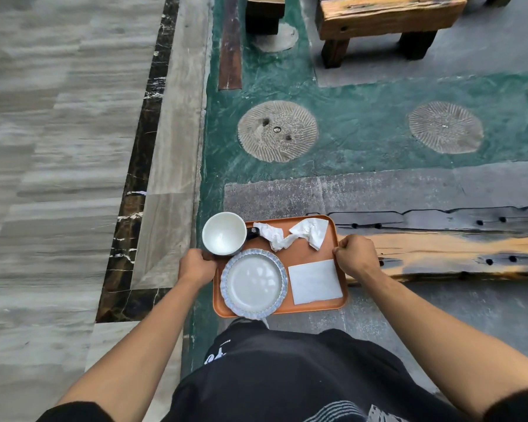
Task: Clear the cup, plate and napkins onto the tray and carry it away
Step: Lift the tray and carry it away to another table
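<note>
Carrying is the step in hand, judging by the tray (301,252) held in the air over the floor (363,190), beside a long wooden bench (457,248) at the right. The tray is orange, stiff and shallow-rimmed, and it already bears everything the task names. The left hand (195,266) has its fingers clamped on the left edge, just beside the cup, and the right hand (357,257) has its fingers clamped on the right edge; a grip at the middle of both short edges, as here, should keep it level. The plate (253,283) lies at the near left corner, its scalloped rim overhanging the tray's near edge a little; it looks glazed and breakable, and likely to slide on the smooth tray if tilted. The cup (224,234) stands upright at the far left corner, empty, its bowl reaching out past the tray's left edge, handle pointing inward; it is probably the heaviest and most top-heavy piece, so that side may need the firmer hold. A flat folded napkin (314,281) lies at the near right corner, and a crumpled napkin (296,234) lies along the far edge, touching the cup's handle. Both are light and soft, and a draught or quick walking could lift them off.
</note>
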Motion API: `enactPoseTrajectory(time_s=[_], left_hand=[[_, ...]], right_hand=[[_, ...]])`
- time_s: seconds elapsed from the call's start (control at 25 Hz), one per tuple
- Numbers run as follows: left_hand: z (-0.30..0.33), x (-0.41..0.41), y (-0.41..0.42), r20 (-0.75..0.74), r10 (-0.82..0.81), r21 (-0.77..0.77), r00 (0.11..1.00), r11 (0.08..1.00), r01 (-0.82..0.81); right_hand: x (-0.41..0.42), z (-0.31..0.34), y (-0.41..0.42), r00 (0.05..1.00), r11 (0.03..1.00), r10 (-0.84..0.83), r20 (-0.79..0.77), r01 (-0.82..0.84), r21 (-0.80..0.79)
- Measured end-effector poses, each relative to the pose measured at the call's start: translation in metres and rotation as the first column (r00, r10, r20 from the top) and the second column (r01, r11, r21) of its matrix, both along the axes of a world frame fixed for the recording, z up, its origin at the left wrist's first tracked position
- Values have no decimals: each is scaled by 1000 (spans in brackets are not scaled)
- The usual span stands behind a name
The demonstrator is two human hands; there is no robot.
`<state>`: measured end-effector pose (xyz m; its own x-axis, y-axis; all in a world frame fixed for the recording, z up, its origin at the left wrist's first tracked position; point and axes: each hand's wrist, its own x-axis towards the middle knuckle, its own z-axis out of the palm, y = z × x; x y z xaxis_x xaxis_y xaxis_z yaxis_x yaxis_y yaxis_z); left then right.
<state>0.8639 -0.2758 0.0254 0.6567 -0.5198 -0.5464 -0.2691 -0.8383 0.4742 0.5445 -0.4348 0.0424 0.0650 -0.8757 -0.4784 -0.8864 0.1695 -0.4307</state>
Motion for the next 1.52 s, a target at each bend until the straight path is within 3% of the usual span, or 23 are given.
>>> enactPoseTrajectory(time_s=[0.76, 1.04, 1.52], left_hand=[[-15, 186, -143, -125, -23, -54, 992, 998, 16], [-15, 214, -222, -36, -3, -34, 999, 999, 2], [-11, 256, -392, -46, 76, 6, 996, 997, -76]], right_hand=[[165, -4, -120, 996, 997, -79, -39, 78, -20], [203, -14, -208, 998, 999, -50, -27, 50, -4], [250, -2, -392, 1000, 1000, -6, 7, 6, 18]])
